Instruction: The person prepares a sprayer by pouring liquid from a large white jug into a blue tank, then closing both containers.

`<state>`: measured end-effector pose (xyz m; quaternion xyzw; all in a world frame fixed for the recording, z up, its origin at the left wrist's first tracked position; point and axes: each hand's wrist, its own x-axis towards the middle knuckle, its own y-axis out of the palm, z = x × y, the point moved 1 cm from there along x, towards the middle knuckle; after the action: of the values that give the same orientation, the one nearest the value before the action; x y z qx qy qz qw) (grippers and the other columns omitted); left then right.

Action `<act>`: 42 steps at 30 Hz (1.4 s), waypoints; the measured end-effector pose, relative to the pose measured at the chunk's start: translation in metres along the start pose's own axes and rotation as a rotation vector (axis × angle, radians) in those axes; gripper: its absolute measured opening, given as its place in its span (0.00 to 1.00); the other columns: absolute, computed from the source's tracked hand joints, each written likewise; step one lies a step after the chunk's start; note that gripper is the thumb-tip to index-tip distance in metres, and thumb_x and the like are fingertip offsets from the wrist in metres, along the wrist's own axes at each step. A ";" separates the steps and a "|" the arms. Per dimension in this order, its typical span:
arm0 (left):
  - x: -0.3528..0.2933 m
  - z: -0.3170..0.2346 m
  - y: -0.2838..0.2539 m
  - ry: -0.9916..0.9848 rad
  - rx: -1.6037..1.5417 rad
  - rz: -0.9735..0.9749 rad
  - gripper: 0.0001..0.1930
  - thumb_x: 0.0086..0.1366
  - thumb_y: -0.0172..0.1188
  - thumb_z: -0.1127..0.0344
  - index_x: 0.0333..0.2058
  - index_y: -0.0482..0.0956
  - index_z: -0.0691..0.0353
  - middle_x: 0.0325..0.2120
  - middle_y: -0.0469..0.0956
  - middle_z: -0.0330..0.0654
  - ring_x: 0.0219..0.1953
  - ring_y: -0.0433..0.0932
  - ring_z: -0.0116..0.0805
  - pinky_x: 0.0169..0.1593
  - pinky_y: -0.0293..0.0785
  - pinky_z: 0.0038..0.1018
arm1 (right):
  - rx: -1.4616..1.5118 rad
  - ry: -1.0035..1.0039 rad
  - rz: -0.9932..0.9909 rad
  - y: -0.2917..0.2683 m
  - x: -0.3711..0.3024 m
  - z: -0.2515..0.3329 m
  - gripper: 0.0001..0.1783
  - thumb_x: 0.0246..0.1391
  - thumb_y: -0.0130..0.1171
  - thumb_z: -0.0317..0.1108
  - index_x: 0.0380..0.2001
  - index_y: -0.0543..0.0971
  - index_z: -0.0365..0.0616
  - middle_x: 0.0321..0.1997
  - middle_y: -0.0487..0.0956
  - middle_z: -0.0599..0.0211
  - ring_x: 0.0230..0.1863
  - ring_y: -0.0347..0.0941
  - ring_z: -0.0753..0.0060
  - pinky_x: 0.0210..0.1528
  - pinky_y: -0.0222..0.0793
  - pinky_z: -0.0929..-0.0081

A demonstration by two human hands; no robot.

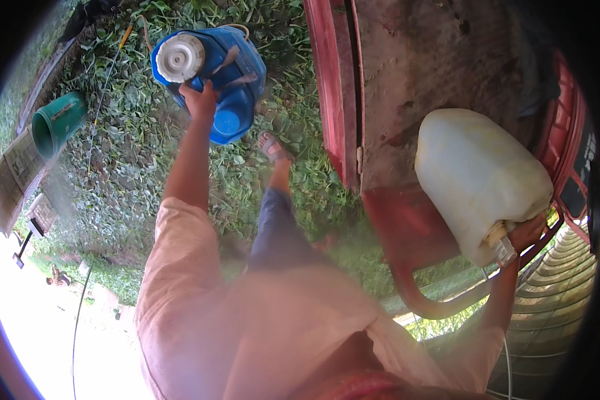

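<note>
My left hand (201,101) is closed on the top of a blue knapsack sprayer (241,100), which has a round whitish screw lid (179,59). The sprayer is over leafy ground beside my sandalled foot (271,145). At the right, my right hand (529,231) grips the neck end of a large, cloudy white plastic jug (477,170); some of its fingers are hidden. The jug lies tilted over the red metal cart, its neck toward me. A small clear piece (504,251) shows by the neck, next to my wrist.
A red metal cart (407,223) with a dirt-stained bed (407,93) and bent tube frame fills the right side. A green bucket (59,123) lies on its side at the left. Near it, a thin sprayer wand (105,87) rests on the low plants.
</note>
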<state>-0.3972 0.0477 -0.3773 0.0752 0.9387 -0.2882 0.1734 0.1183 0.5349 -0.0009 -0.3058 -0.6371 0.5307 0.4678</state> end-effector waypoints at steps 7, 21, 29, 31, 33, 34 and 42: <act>-0.054 0.017 -0.020 0.021 0.173 0.065 0.26 0.56 0.62 0.68 0.49 0.59 0.69 0.34 0.74 0.55 0.26 0.78 0.41 0.30 0.74 0.34 | 0.079 0.091 0.029 0.000 0.000 -0.009 0.26 0.60 0.46 0.48 0.50 0.70 0.35 0.47 0.74 0.44 0.47 0.72 0.45 0.49 0.68 0.60; -0.037 0.016 -0.097 0.273 0.819 0.108 0.38 0.46 0.69 0.47 0.53 0.65 0.58 0.50 0.69 0.50 0.52 0.68 0.50 0.53 0.65 0.41 | -0.029 -0.009 0.016 0.002 0.006 -0.022 0.28 0.64 0.36 0.46 0.49 0.74 0.32 0.51 0.75 0.47 0.52 0.71 0.51 0.55 0.65 0.62; 0.006 0.021 -0.054 0.565 0.841 0.225 0.56 0.38 0.70 0.39 0.64 0.50 0.48 0.65 0.48 0.51 0.66 0.47 0.53 0.64 0.52 0.45 | 0.144 -0.053 0.021 0.009 0.012 -0.060 0.26 0.64 0.37 0.44 0.48 0.73 0.31 0.49 0.75 0.47 0.48 0.72 0.53 0.51 0.66 0.63; 0.009 0.016 -0.056 0.546 0.878 0.202 0.57 0.36 0.71 0.39 0.64 0.51 0.48 0.65 0.47 0.52 0.66 0.46 0.55 0.63 0.56 0.45 | -0.002 -0.137 0.054 0.009 0.009 -0.022 0.23 0.63 0.39 0.40 0.48 0.72 0.31 0.51 0.72 0.46 0.48 0.70 0.50 0.52 0.66 0.62; 0.011 0.009 -0.054 0.558 0.892 0.220 0.57 0.36 0.72 0.40 0.64 0.52 0.48 0.64 0.49 0.52 0.65 0.48 0.55 0.62 0.57 0.45 | -0.075 -0.171 0.046 0.000 0.005 0.003 0.23 0.63 0.38 0.40 0.49 0.70 0.31 0.51 0.72 0.45 0.49 0.70 0.49 0.52 0.66 0.61; 0.010 0.005 -0.052 0.544 0.896 0.227 0.56 0.36 0.72 0.40 0.63 0.52 0.48 0.64 0.50 0.52 0.65 0.50 0.55 0.62 0.57 0.44 | -0.096 -0.180 0.047 -0.003 0.003 0.009 0.23 0.63 0.38 0.41 0.49 0.70 0.31 0.51 0.71 0.44 0.49 0.70 0.48 0.52 0.65 0.60; 0.002 0.009 -0.048 0.391 0.893 0.206 0.54 0.36 0.72 0.41 0.62 0.55 0.46 0.61 0.53 0.48 0.61 0.55 0.56 0.58 0.64 0.45 | -0.185 -0.250 0.070 -0.017 0.000 0.066 0.25 0.63 0.35 0.43 0.54 0.65 0.33 0.53 0.69 0.39 0.49 0.68 0.43 0.52 0.64 0.56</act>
<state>-0.4080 0.0038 -0.3602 0.2871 0.7264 -0.6238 -0.0275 0.0594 0.5051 0.0156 -0.3012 -0.7255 0.5196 0.3361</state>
